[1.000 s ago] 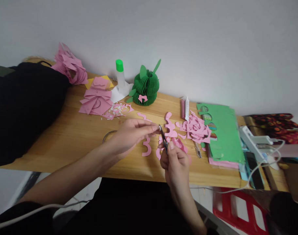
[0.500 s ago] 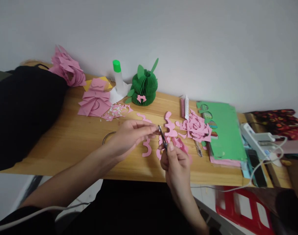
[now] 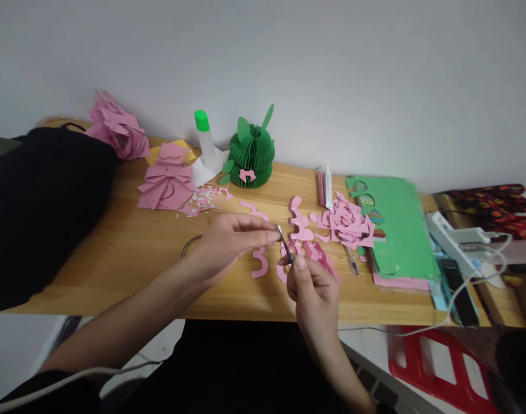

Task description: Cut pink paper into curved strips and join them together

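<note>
Pale wall [image 3: 332,75] behind a wooden counter [image 3: 137,259], with two hands working above its front half. Fingers of the right hand [image 3: 313,287] are closed around a slim dark tool [image 3: 285,246], its tip directed up and toward the left hand [image 3: 226,244]. Left thumb and fingers are drawn narrow at their tips; whether anything lies between them cannot be told. Tool and fingertips meet or nearly meet, so a slip of the right grip could send the point into the left thumb. A small white piece [image 3: 279,229] shows beside the tip; too loose a pinch might lose any piece so small.

Below, pink cut-outs lie loose: a curled strip [image 3: 259,263], a wavy strip [image 3: 296,215] and, farther right, a heap of scraps [image 3: 349,221]. A sweep of the right wrist could scatter these or mix cut shapes with waste. Beyond stands a pleated green paper figure [image 3: 252,152], with an upright green-capped bottle [image 3: 206,141] to its left; a careless reach could crush the folds or topple the bottle. At far right, a white cable [image 3: 455,296] droops over the counter's edge, where a passing arm might snag it.
</note>
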Demonstrator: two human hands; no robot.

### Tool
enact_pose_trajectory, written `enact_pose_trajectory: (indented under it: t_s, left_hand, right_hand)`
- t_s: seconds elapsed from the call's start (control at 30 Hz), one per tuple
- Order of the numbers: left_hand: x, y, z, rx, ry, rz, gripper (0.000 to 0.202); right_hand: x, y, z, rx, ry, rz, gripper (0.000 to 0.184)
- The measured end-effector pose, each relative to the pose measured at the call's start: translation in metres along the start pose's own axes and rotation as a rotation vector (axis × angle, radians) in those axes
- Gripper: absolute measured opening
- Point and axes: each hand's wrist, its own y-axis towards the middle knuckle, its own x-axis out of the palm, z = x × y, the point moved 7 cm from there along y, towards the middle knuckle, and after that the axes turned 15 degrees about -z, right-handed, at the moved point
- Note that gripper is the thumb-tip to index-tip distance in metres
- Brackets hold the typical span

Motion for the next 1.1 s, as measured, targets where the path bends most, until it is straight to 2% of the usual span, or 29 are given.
enact_pose_trajectory:
  t_s: [0.2,0.43,0.7,0.9,1.1]
  left_hand:
    - [-0.001,0.000,0.002,0.049,0.048,-0.021,0.013]
    - [0.001,-0.003,0.001,0.045,-0.153,-0.019,0.014]
    - [-0.001,-0.003,0.003,0.068,0.035,0.004,0.013]
    - [0.001,-0.003,0.004,0.072,0.041,-0.069,0.007]
    - [0.000,-0.006,0.003,0.065,-0.035,-0.123,0.012]
  right_hand:
    - [0.001,-0.002,-0.013,-0.030,-0.054,-0.022,0.032]
    - [0.002,-0.002,-0.010,-0.032,-0.013,-0.057,0.035]
    - [0.003,-0.003,-0.024,-0.088,-0.115,-0.046,0.032]
    - [0.002,-0.006,-0.023,-0.108,-0.126,-0.041,0.027]
    - [-0.001,-0.007,-0.024,-0.156,-0.174,-0.047,0.022]
